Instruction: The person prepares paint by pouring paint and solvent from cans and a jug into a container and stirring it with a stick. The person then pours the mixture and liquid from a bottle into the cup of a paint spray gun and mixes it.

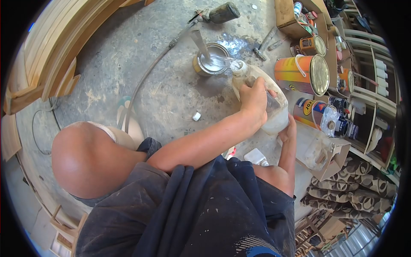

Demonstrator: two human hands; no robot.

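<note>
- Reaching forward, we wrap our left hand (254, 96) around the tilted plastic jug (277, 121).
- We brace its base with our right hand (289, 128), wrist bent.
- Its mouth sits beside the open can (198, 66).

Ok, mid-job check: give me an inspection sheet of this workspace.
Surface: concrete floor, stained, dark patch beside the open can.
Job's things: plastic jug tilted toward the can, clear liquid apparently pouring in; flat stick leaning in the can.
Clutter: small white piece, hammer-like tool.
Hands: left hand grips the jug; right hand at its base.
Cables: hose leading to an apparent spray gun.
Surroundings: orange can among others, curved wooden pieces.
</note>
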